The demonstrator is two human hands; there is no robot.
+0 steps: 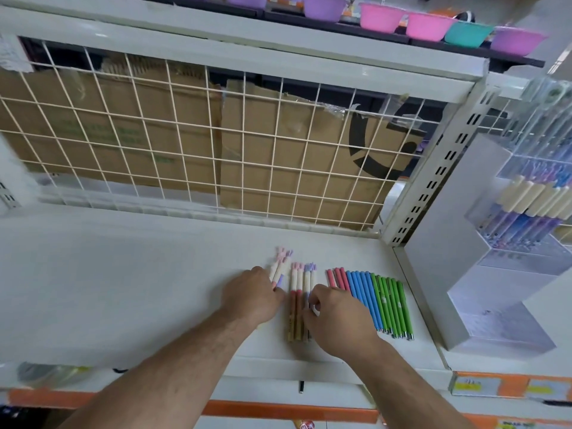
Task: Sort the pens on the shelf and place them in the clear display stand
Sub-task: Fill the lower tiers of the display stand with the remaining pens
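Head view: the pens lie in sorted groups on the white shelf, towards its right end. Nearest the left hand is a small bunch of cream-bodied pens with pink and lilac caps; the hand's fingers are curled round its near end, and the caps fan out on the far side. Just right of it lies a tidy row of cream pens with the same pink and lilac caps. The right hand has its fingertips bent down and pinches the rightmost ones. Further right, side by side and touching, lie pink pens, blue pens and green pens, slanting slightly.

The clear display stand stands at the far right, on the neighbouring shelf. Its upper tiers hold upright stocked pens with cream and purple-blue parts; their details are blurred.
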